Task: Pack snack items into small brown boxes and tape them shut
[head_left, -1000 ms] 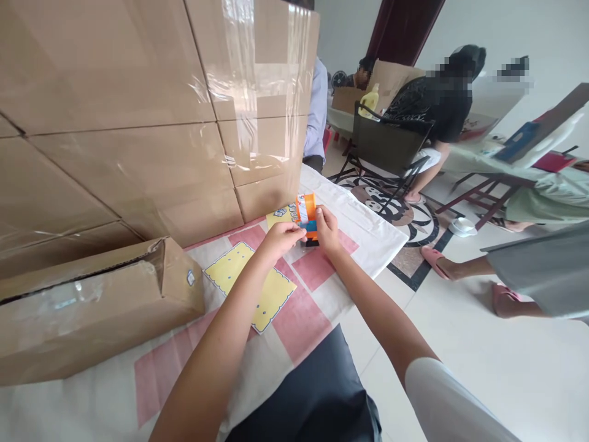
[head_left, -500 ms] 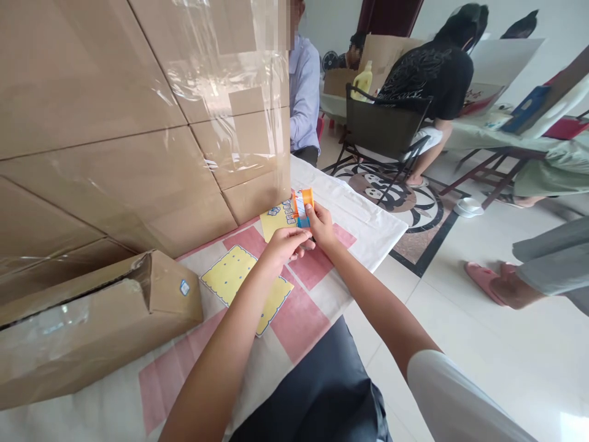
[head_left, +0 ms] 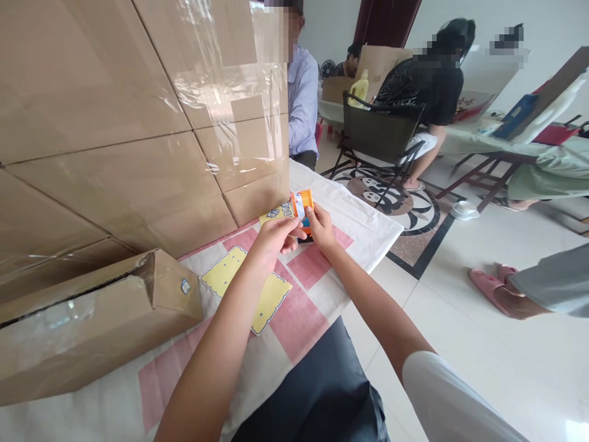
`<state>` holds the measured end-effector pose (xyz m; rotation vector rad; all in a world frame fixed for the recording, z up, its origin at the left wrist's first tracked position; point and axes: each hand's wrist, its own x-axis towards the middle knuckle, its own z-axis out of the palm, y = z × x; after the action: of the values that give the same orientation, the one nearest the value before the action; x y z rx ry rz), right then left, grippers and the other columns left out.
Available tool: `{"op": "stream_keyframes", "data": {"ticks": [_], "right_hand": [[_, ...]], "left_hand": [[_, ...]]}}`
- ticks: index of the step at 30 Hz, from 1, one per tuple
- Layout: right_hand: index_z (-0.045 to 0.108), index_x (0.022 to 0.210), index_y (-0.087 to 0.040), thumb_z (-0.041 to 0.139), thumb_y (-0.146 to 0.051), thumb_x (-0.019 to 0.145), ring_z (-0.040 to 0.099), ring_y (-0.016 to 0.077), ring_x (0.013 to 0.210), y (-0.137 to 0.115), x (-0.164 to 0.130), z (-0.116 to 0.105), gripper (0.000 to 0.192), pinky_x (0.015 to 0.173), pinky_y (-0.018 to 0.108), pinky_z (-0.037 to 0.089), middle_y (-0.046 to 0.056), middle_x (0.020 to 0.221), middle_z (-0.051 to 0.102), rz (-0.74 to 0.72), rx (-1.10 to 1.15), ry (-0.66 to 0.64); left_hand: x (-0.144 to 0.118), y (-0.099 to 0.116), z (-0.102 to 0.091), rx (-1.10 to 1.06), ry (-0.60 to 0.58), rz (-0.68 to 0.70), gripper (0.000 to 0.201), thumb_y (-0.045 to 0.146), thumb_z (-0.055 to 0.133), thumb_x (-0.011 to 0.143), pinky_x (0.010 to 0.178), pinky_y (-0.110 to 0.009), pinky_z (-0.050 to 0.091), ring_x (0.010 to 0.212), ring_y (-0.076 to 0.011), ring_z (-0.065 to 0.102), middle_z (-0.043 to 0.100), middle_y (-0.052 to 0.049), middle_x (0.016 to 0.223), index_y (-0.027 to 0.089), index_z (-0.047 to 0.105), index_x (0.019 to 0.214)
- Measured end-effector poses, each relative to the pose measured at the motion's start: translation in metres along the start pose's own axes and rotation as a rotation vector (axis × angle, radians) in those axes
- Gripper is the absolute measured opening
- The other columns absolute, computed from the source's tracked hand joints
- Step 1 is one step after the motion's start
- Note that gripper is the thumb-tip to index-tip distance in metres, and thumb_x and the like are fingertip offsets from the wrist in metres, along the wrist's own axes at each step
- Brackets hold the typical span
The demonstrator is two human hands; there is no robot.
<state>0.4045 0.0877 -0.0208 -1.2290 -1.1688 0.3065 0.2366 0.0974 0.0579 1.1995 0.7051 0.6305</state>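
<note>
My left hand (head_left: 275, 236) and my right hand (head_left: 319, 227) meet over the far part of a table with a pink-and-white checked cloth (head_left: 304, 319). Between their fingertips is a small orange and blue packet (head_left: 301, 207) with a white label, held upright just above the cloth. Something dark lies under my right hand; I cannot make out what it is. A yellow biscuit-shaped card (head_left: 267, 294) lies flat on the cloth under my left forearm. A second yellow card (head_left: 275, 213) lies just left of the packet.
Tall taped cardboard boxes (head_left: 138, 110) wall off the left side. An opened box (head_left: 87, 319) lies on the table at near left. Other people sit further back, one on a dark folding chair (head_left: 380, 132). Someone's feet in pink slippers (head_left: 490, 282) rest on the floor at right.
My left hand has dropped slightly and now pinches the packet's lower left side. The packet and both hands stay in nearly the same place. The view has shifted a little.
</note>
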Motion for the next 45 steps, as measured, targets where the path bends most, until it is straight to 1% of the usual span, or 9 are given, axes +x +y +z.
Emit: {"op": "stream_keyframes", "data": {"ticks": [3,7,12,18,30,36,40,42,45], "right_hand": [[0.049,0.075,-0.021,0.045,-0.068,0.096,0.042,0.0138,0.065,0.001,-0.001,0.001,0.051,0.064,0.029,0.036,-0.002,0.069,0.047,-0.028,-0.056,-0.018],[0.044,0.07,-0.022,0.044,-0.066,0.097,0.039,0.014,0.065,0.005,0.0,0.004,0.052,0.065,0.03,0.034,-0.002,0.067,0.043,-0.074,-0.112,-0.035],[0.043,0.071,-0.023,0.041,-0.065,0.098,0.04,0.015,0.065,0.007,0.001,0.005,0.051,0.067,0.031,0.034,-0.001,0.068,0.044,-0.096,-0.132,-0.048],[0.047,0.075,-0.022,0.042,-0.064,0.098,0.042,0.0147,0.067,0.005,-0.001,0.004,0.049,0.067,0.03,0.035,-0.001,0.071,0.046,-0.049,-0.1,-0.088],[0.058,0.084,-0.018,0.045,-0.058,0.094,0.053,0.0149,0.071,-0.008,-0.004,0.003,0.043,0.069,0.028,0.044,0.001,0.077,0.06,0.075,0.074,-0.216],[0.054,0.079,-0.02,0.046,-0.063,0.093,0.048,0.0144,0.068,-0.01,-0.008,0.003,0.046,0.062,0.027,0.04,0.0,0.073,0.053,0.098,0.057,-0.221],[0.059,0.084,-0.019,0.046,-0.063,0.095,0.049,0.0143,0.07,-0.01,-0.008,0.002,0.047,0.067,0.027,0.041,-0.001,0.075,0.055,0.086,0.015,-0.207],[0.06,0.085,-0.018,0.048,-0.062,0.097,0.051,0.014,0.071,-0.009,-0.007,0.0,0.047,0.069,0.028,0.043,-0.001,0.077,0.056,0.078,-0.001,-0.195],[0.06,0.089,-0.017,0.05,-0.06,0.098,0.054,0.0142,0.073,-0.005,-0.006,-0.004,0.045,0.071,0.03,0.045,0.0,0.081,0.058,0.073,-0.022,-0.163]], "left_hand": [[0.001,0.004,-0.008,-0.083,0.017,0.008,0.023,0.034,0.077,0.076,0.041,-0.02,0.024,0.046,-0.0041,0.044,0.066,-0.003,0.071,0.015,0.067,0.082],[0.003,0.007,-0.017,-0.126,0.04,0.013,0.018,0.03,0.075,0.076,0.041,-0.018,0.026,0.048,-0.0029,0.042,0.063,-0.001,0.071,0.015,0.066,0.08],[0.003,0.013,-0.019,-0.164,0.058,0.002,0.015,0.025,0.075,0.075,0.04,-0.016,0.025,0.046,-0.0016,0.038,0.06,0.0,0.068,0.013,0.066,0.077],[0.002,0.016,-0.019,-0.214,0.059,0.007,0.018,0.025,0.076,0.073,0.039,-0.015,0.024,0.044,-0.0004,0.038,0.058,0.002,0.068,0.012,0.064,0.075],[-0.001,0.017,-0.012,-0.267,0.032,0.033,0.022,0.024,0.081,0.068,0.039,-0.015,0.025,0.042,-0.0011,0.04,0.057,0.002,0.062,0.01,0.064,0.072],[-0.006,0.025,-0.013,-0.279,0.022,0.028,0.018,0.02,0.078,0.073,0.038,-0.014,0.026,0.043,-0.0001,0.039,0.057,0.001,0.064,0.01,0.064,0.07],[-0.009,0.028,-0.013,-0.248,0.018,0.012,0.014,0.021,0.075,0.08,0.038,-0.014,0.028,0.042,-0.0006,0.039,0.057,0.002,0.062,0.012,0.066,0.075],[-0.01,0.026,-0.009,-0.216,0.023,0.011,0.014,0.021,0.072,0.084,0.039,-0.013,0.028,0.042,-0.0013,0.04,0.059,0.001,0.061,0.013,0.065,0.074],[-0.013,0.019,0.004,-0.144,0.026,-0.004,0.019,0.022,0.067,0.089,0.039,-0.015,0.028,0.042,-0.0031,0.043,0.062,0.0,0.06,0.015,0.064,0.072]]}}
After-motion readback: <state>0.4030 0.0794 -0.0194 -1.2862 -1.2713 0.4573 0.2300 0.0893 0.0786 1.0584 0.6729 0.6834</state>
